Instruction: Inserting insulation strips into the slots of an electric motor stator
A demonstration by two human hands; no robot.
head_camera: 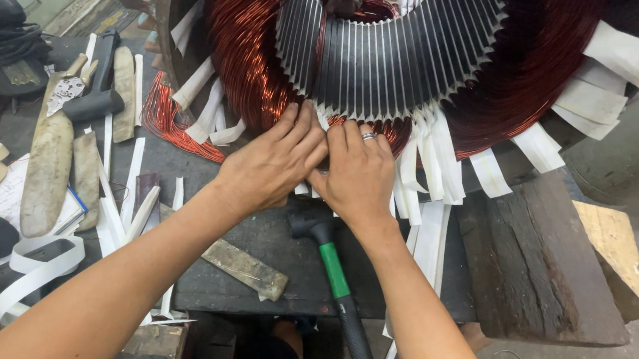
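Nearest us, a hammer (342,280) with a green and black handle lies on the dark table (251,280), its black head just under our wrists. Our left hand (271,168) and right hand (358,176), which wears a ring, press side by side, fingers bent onto the copper windings at the lower edge of the motor stator (390,56). We cannot tell whether they pinch anything. Beyond, the stator's grey slotted core fans upward, ringed by red-brown coils and white paper strips (542,148).
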